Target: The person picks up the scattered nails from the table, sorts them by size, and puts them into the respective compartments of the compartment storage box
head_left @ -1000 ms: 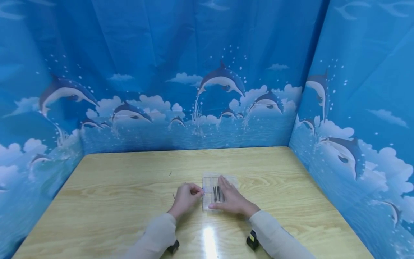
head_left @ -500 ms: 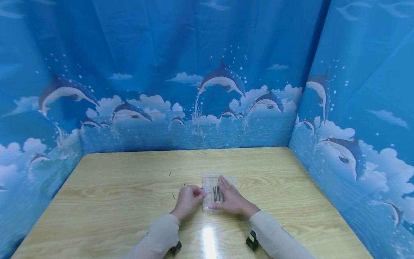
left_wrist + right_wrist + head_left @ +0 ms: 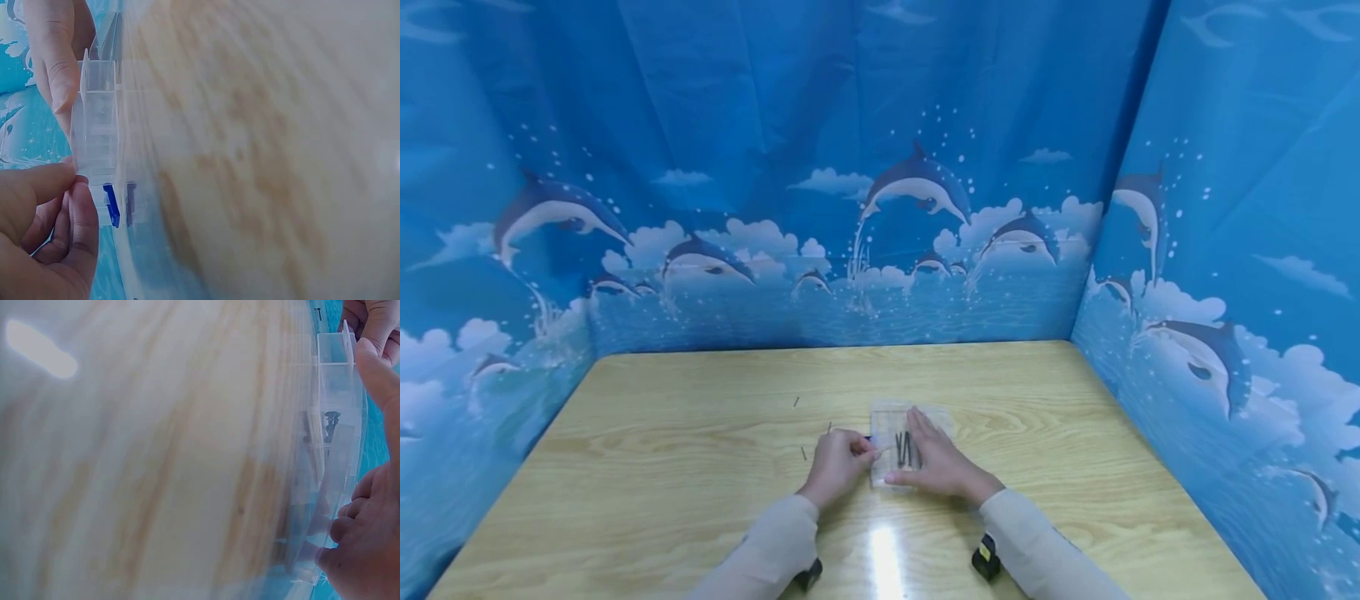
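A clear plastic compartment box (image 3: 883, 477) lies on the table with several dark screws (image 3: 901, 450) inside. My left hand (image 3: 838, 462) is at its left side, thumb and forefinger tips together at the rim, close to a blue latch (image 3: 111, 205). A thin pale line runs from those fingertips over the box; I cannot tell whether it is a separate piece. Spread across the box's right part, my right hand (image 3: 942, 462) grips it, thumb on the front edge. In the right wrist view its other fingers (image 3: 344, 531) bend at a clear panel.
Left of the box, loose dark pins or screws lie on the wood-grain table (image 3: 685, 467): one farther back (image 3: 796, 402), one (image 3: 829, 427) just behind the left hand, another (image 3: 803, 454) beside it. A blue dolphin-print curtain (image 3: 850, 208) borders the table.
My left hand has shifted slightly right and toward the front along the box's left edge, uncovering a loose screw behind it. The right hand stays on the box.
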`<action>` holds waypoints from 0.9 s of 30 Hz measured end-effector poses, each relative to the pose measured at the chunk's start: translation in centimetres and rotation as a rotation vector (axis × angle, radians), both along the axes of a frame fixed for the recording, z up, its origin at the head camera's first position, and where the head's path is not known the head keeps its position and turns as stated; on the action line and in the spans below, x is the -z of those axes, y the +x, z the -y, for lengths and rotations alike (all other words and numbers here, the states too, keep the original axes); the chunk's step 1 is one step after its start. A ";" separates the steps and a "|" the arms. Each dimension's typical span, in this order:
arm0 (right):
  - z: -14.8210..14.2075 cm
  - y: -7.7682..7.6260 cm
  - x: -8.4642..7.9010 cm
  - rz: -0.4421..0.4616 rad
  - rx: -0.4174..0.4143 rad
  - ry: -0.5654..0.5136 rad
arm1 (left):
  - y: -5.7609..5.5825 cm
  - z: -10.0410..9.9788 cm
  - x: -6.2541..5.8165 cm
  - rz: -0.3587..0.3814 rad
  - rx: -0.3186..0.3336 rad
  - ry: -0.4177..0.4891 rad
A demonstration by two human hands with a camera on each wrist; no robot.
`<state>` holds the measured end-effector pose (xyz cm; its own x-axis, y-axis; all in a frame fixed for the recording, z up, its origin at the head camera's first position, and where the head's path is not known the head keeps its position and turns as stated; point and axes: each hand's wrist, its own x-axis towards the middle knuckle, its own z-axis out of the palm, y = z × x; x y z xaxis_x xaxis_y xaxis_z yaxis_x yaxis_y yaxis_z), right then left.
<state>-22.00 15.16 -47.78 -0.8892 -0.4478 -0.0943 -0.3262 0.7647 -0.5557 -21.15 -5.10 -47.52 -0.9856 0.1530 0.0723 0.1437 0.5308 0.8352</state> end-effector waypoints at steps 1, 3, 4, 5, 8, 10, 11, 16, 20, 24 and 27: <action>0.0 0.0 0.0 0.001 0.000 -0.001 | 0.0 0.0 0.0 -0.008 0.002 0.000; 0.0 0.1 -0.1 0.005 0.002 -0.006 | 0.0 0.0 0.0 -0.005 -0.002 0.002; 0.0 0.1 -0.1 0.007 0.002 -0.007 | 0.1 0.0 0.0 -0.004 -0.002 0.003; 0.0 0.1 -0.1 0.009 0.002 -0.009 | 0.1 0.0 0.0 -0.010 0.001 0.003; 0.0 0.1 -0.2 0.013 0.003 -0.013 | 0.1 0.0 -0.1 -0.003 0.001 0.006; 0.0 0.2 -0.3 0.014 0.003 -0.013 | 0.1 0.1 -0.2 -0.002 0.003 0.007; 0.0 0.2 -0.3 0.014 0.002 -0.012 | 0.1 0.1 -0.2 -0.004 0.005 0.009; 0.0 0.2 -0.2 0.013 0.000 -0.002 | 0.2 0.2 -0.3 0.025 0.009 0.016; 0.0 0.2 -0.2 0.011 -0.002 0.004 | 0.1 0.4 -0.8 0.078 -0.017 0.016; 0.0 0.2 -0.2 0.011 0.001 0.000 | -0.3 1.0 -1.3 0.099 -0.068 -0.005; -0.1 0.2 -0.2 0.009 0.002 0.000 | -0.6 1.9 -1.7 0.089 -0.103 -0.026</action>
